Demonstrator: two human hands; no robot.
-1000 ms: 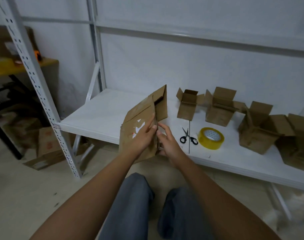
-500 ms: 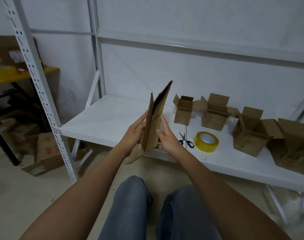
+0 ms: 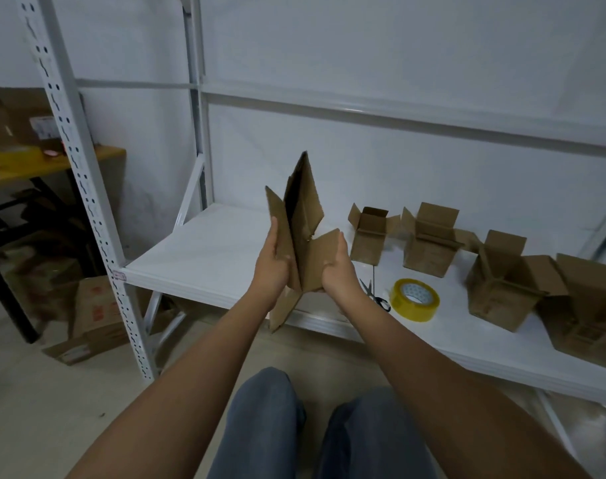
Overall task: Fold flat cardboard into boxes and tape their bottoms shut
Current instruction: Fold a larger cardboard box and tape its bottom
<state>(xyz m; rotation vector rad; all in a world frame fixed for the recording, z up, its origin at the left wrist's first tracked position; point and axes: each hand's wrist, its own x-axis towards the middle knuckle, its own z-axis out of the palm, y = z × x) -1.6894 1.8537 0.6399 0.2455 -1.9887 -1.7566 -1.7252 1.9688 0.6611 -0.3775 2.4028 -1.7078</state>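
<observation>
The flat cardboard blank (image 3: 299, 233) is held upright in the air in front of the white shelf (image 3: 204, 250), just beginning to open, with a dark gap showing between its panels and flaps sticking out above, to the right and below; it looks light and thin, stiff across each panel yet ready to hinge along its creases, so it should spring open under gentle sideways pressure and would probably buckle if squeezed mid-panel; the sound places to hold it are the outer side panels near the vertical creases, clear of the loose flaps.

The left hand (image 3: 273, 271) lies against the left panel, fingers long and pointing up along the board, thumb side pressed to it; the right hand (image 3: 337, 271) cups the right side low down, fingers wrapped round the edge below the projecting flap; both forearms reach forward and slightly inward, wrists raised, above the person's knees.

On the shelf to the right stand 4 boxes already folded, their top flaps open, the nearest being a small one (image 3: 367, 242); in front of them lie scissors (image 3: 375, 293) and, just beside those, a roll of yellow tape (image 3: 414, 299).
</observation>
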